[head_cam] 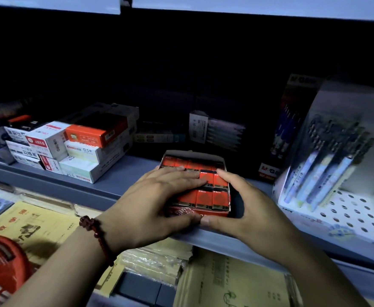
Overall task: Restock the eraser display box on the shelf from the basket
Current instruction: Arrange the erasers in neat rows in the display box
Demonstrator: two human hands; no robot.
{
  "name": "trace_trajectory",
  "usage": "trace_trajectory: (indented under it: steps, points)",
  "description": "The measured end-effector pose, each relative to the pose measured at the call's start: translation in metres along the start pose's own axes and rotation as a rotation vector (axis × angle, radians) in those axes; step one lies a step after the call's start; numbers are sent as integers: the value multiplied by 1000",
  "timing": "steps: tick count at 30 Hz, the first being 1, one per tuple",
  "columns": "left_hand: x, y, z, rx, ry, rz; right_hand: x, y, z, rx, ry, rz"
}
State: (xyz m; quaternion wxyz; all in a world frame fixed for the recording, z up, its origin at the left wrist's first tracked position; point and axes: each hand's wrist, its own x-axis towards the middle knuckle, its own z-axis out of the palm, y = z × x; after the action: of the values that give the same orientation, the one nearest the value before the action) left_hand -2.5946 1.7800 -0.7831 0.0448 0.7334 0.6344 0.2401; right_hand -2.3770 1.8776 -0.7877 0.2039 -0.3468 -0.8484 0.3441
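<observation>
- The eraser display box (pixel 198 210), red and open-topped, sits at the front edge of the grey shelf (pixel 106 185), between stacked refill boxes (pixel 88 149) on the left and a white pen display stand (pixel 345 216) on the right.
- Inside it, red 2B erasers (pixel 212 198) stand packed in tidy rows, filling the box.
- The left hand (pixel 150 207) lies flat over the left side of the box; its fingers (pixel 181 177) are straight, close together and resting on the eraser tops, while the thumb presses the box's front wall.
- The right hand (pixel 254 209) cups the box's right side; its fingers (pixel 230 177) are spread in a loose curve, the index tip touching the upper right erasers, the thumb meeting the left thumb at the front wall.
- Neither hand pinches an eraser.
- A dark red bead bracelet (pixel 97 235) circles the left wrist.
- The red basket (pixel 2 269) shows at lower left, over yellow exercise books (pixel 37 227) on the shelf below.
</observation>
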Motion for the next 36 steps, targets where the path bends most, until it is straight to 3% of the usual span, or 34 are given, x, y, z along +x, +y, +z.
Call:
trace_trajectory:
  steps: [9,36]
  points:
    - [6,1,11,15,54,-7,3,8,1,125,-11,-8]
    - [7,-2,10,-23,40,29,-5,-1,-6,-167,-108,-64]
